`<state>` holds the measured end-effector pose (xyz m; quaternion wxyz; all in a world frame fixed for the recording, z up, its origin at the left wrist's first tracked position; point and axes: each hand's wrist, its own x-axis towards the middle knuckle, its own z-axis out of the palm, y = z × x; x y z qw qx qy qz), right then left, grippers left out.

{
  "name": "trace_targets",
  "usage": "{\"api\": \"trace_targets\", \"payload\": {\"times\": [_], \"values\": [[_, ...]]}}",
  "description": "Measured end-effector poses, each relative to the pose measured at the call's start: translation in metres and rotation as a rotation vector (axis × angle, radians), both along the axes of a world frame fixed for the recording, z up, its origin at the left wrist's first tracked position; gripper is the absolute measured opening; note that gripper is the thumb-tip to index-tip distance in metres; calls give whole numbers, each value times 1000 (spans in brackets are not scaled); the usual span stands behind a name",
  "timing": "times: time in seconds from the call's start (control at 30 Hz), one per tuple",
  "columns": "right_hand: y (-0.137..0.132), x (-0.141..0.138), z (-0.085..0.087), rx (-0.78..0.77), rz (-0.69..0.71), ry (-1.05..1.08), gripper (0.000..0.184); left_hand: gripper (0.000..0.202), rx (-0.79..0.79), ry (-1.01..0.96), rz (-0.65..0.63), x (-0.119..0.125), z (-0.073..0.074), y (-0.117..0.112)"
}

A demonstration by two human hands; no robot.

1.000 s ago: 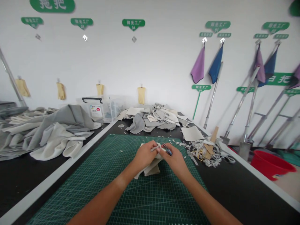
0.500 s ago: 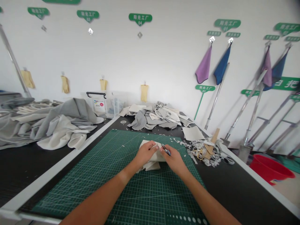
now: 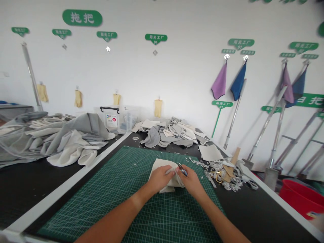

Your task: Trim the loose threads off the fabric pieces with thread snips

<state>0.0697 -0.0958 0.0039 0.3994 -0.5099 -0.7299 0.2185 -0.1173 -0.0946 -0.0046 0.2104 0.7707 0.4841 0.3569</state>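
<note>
cloth of folded off-white fabric (image 3: pixel 157 164) is between the two hands, just above or on the green gridded cutting mat (image 3: pixel 106 195), right of its middle; whether it touches the mat is hard to tell. the left hand (image 3: pixel 161 177) is closed on the cloth, pinching it between thumb and fingers. the right hand (image 3: pixel 189 180) grips a small metal tool with a bluish handle (image 3: pixel 183 169), its thumb against the cloth's edge. right of the mat, on the black desk (image 3: pixel 255 212), lie a heap of pale grey clippings (image 3: pixel 231 185) and a flat off-white fabric square (image 3: pixel 211 153). beyond the mat is a pile of grey and white fabric pieces (image 3: pixel 174 135); to the left, large grey fabric sheets (image 3: pixel 76 138) lie heaped near a clear plastic box with a black handle (image 3: pixel 111 119).
</note>
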Motion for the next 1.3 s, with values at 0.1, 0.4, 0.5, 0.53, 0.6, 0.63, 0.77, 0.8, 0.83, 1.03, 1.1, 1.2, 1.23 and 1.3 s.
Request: {"api": "trace_targets", "payload": {"times": [0.1, 0.4, 0.5, 0.53, 0.6, 0.63, 0.77, 0.8, 0.83, 1.03, 1.1, 1.2, 1.23, 1.3], "values": [[-2, -4, -3, 1, -13, -8, 34, 27, 6, 31, 22, 2, -4, 1], [2, -2, -4, 3, -30, 84, 38, 28, -9, -144, -46, 5, 0, -1], [4, 0, -7, -11, -28, 123, 45, 25, -1, -205, -27, 4, 2, 1], [5, 0, -8, -12, -28, 124, 47, 24, -4, -216, -21, 4, 2, 1], [6, 0, -9, -7, -33, 113, 47, 22, -16, -224, -17, 3, 2, 2], [6, 0, -9, -2, -40, 105, 46, 21, -25, -221, -16, 2, 1, 3], [5, 1, -7, 0, -97, 94, 40, 22, -40, -187, -20, 1, -3, 5], [5, 1, -7, -5, -96, 98, 39, 23, -43, -170, -27, 1, -4, 6], [4, 1, -7, -9, -82, 102, 39, 24, -44, -149, -34, 1, -5, 6], [3, -1, -9, -18, -37, 101, 39, 37, -88, -116, -70, 0, -1, 8], [2, -1, -8, -21, -44, 93, 40, 39, -112, -169, -84, -1, 0, 9], [4, 2, -7, -18, -60, 78, 40, 41, -163, -229, -128, -3, 0, 9], [4, 3, -7, -17, -65, 78, 40, 42, -182, -234, -141, -3, -1, 9], [6, 5, -7, -18, -67, 88, 40, 43, -204, -219, -144, -4, -3, 10]]}}
